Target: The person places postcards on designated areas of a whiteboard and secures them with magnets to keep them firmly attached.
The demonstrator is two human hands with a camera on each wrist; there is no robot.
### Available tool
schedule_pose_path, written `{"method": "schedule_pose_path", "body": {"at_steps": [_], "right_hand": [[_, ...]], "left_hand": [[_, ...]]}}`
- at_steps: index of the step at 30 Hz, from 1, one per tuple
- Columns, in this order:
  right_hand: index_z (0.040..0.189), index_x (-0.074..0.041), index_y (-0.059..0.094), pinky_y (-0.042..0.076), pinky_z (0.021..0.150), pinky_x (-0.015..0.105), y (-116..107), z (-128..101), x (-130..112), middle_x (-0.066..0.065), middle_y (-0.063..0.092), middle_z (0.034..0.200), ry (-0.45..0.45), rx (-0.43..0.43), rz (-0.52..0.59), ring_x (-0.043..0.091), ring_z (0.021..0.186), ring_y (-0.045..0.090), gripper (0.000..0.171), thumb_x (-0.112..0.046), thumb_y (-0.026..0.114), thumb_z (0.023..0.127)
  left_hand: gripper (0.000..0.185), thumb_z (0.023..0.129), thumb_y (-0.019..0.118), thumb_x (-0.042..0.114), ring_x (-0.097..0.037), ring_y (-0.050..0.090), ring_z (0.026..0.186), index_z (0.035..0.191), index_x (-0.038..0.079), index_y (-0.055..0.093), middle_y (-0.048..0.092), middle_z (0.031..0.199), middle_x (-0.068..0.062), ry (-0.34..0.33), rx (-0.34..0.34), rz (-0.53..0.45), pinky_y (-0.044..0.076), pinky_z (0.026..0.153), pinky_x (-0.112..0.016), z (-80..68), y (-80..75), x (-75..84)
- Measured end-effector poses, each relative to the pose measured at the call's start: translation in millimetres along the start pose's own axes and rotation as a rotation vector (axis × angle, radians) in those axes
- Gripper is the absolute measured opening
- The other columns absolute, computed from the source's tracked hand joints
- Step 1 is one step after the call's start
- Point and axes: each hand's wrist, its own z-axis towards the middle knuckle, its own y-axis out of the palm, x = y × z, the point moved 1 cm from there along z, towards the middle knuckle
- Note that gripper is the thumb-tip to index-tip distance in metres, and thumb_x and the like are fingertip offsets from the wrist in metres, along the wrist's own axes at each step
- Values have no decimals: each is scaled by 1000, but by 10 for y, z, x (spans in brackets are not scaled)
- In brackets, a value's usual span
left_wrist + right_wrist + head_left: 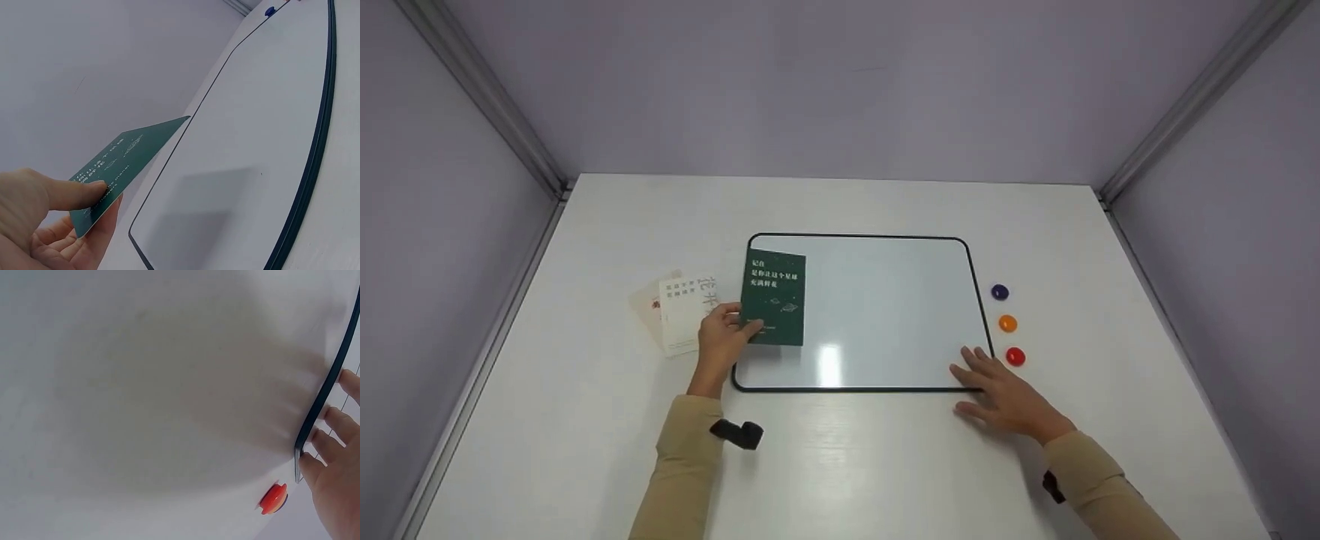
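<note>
Left hand (724,337) pinches the green card (773,297) over the board's (877,300) near-left corner, not yet pinned, while the right hand (997,394) lies flat, fingers spread, on the opposite corner, with three magnets (1008,323) untouched just beyond its fingertips and more cards (679,311) waiting outside the left.

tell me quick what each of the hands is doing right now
Left hand: pinching the green card over the whiteboard.
Right hand: open, fingers flat on the whiteboard's near right corner.
</note>
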Motion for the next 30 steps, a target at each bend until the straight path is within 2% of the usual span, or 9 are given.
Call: {"method": "schedule_pose_path", "body": {"at_steps": [10, 19, 30], "right_hand": [[144, -22, 45, 32, 116, 53, -8, 12, -4, 8, 32, 159, -12, 19, -2, 33, 148, 28, 63, -49, 62, 89], [145, -23, 44, 31, 117, 52, -15, 11, -13, 7, 31, 159, -4, 15, -2, 32, 149, 28, 63, -50, 60, 90], [145, -24, 44, 33, 115, 52, -8, -9, 2, 6, 32, 159, -7, 29, -15, 32, 148, 29, 62, -50, 60, 90]], "left_hand": [[43, 88, 69, 11, -24, 68, 96, 126, 2, 53, 68, 113, -21, -11, -25, 8, 54, 78, -28, -9, 133, -59], [44, 87, 69, 10, -21, 66, 92, 128, 2, 53, 68, 112, -20, -19, -45, 31, 54, 80, -30, -24, 198, -81], [44, 86, 70, 10, -25, 68, 95, 126, 1, 54, 69, 109, -20, -10, -68, 58, 55, 80, -31, -98, 355, -156]]}}
